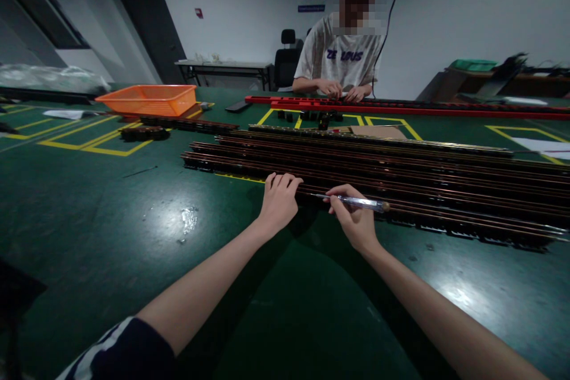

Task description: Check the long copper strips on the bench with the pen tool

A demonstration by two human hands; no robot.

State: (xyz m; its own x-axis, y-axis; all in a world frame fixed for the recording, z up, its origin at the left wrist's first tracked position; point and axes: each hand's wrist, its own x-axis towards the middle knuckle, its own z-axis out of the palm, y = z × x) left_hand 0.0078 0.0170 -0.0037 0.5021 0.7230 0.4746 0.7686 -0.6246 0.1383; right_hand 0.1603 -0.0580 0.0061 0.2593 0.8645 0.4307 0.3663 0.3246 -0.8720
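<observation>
Several long dark strips with copper-coloured metal bars (414, 190) lie side by side across the table, running from the middle to the right edge. My left hand (279, 199) is closed over the nearest strip, its fingers bent across the top; the thumb is hidden. In my right hand (356, 219) is a screwdriver (363, 203) with a clear handle, pinched between thumb and fingers. It lies nearly level, and its thin shaft points left to the nearest strip, close to my left fingers. Whether the tip touches a screw is too small to tell.
The green table (214, 309) has yellow marking lines. An orange bin (154, 101) stands at the far left, with short dark pieces (145, 132) in front. Across the table a person (341, 59) handles a long red strip (414, 108). Small black parts (307, 116) lie before it.
</observation>
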